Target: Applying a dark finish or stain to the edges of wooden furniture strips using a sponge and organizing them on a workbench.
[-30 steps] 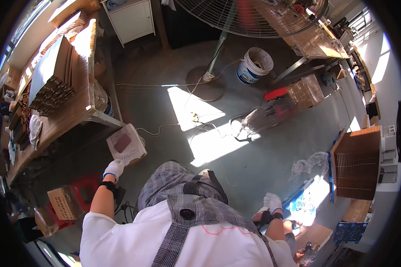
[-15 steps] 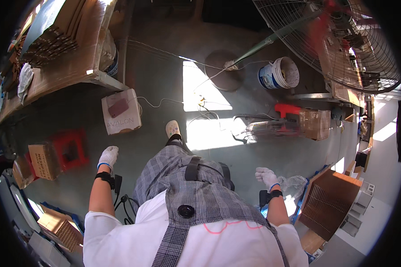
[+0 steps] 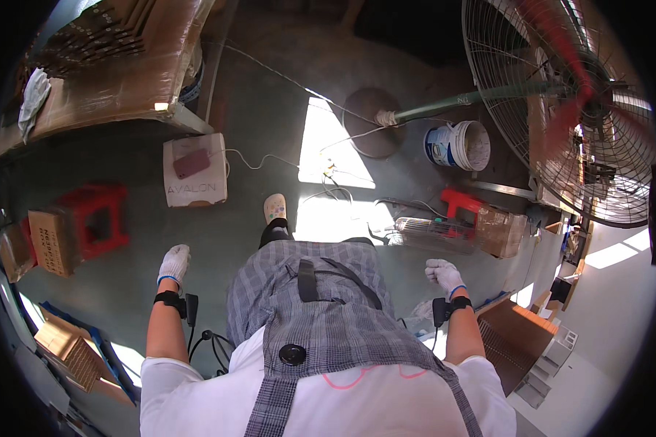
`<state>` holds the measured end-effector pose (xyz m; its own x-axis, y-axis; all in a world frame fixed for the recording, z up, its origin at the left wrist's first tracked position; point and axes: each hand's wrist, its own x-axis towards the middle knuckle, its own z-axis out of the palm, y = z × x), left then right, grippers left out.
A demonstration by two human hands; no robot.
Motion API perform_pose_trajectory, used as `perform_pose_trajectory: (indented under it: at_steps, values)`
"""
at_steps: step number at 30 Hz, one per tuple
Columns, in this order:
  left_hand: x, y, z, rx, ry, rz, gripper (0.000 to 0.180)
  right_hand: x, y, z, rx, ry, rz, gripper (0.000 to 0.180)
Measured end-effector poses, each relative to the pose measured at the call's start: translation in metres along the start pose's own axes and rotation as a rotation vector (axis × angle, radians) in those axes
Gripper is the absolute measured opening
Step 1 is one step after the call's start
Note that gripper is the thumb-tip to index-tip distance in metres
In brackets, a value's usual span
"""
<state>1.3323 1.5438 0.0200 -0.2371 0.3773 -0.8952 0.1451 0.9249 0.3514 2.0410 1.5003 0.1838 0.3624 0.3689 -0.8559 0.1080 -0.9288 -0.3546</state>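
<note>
My left hand (image 3: 173,265), in a white knit glove, hangs beside my body with its fingers curled in and nothing seen in them. My right hand (image 3: 444,274), gloved the same way, is also loosely closed, with no object visible in it. Both hang above the floor, apart from anything. A black strapped device (image 3: 189,309) sits on my left wrist and another (image 3: 442,312) on my right. Nearest ahead on the left stands a white box (image 3: 194,182) with a reddish phone-like slab (image 3: 192,164) on top, a white cable running from it.
A large standing fan (image 3: 561,102) with red blades is at the far right, beside a white bucket (image 3: 476,146). Cables (image 3: 262,167) cross the floor. Red stools (image 3: 98,218) and cartons (image 3: 49,244) stand left; a cardboard-covered table (image 3: 124,95) is far left.
My body has moved and turned slightly, so the fan shows larger and lower, and the right-hand carton stack sits lower. My right hand has swung slightly forward; both hands stay closed.
</note>
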Motion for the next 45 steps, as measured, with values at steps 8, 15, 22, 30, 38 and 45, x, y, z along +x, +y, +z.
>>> perform_pose_trajectory:
  at_steps: [8, 15, 22, 30, 38, 45]
  values:
    - [-0.003, -0.006, 0.055, -0.163, -0.007, 0.009, 0.028, 0.042, -0.086, -0.034, -0.922, 0.129, -0.237, 0.031]
    - [-0.007, -0.039, 0.109, -0.241, 0.063, -0.057, 0.029, 0.076, -0.207, -0.003, -1.381, 0.243, -0.421, 0.03]
    - [-0.004, -0.013, 0.25, -0.387, 0.22, -0.092, 0.036, 0.222, -0.283, -0.003, -1.891, 0.181, -0.548, 0.027]
    - [-0.008, 0.04, 0.42, -0.291, 0.161, 0.212, 0.029, 0.445, -0.303, -0.061, -2.774, 0.812, -0.868, 0.047]
    - [0.001, 0.075, 0.5, -0.713, -0.112, 0.023, 0.039, 0.46, -0.356, -0.014, -2.462, 0.512, -0.584, 0.031]
    - [0.068, 0.138, 0.547, -0.502, -0.356, 0.158, 0.037, 0.466, -0.373, -0.007, -2.463, 0.444, -0.632, 0.023]
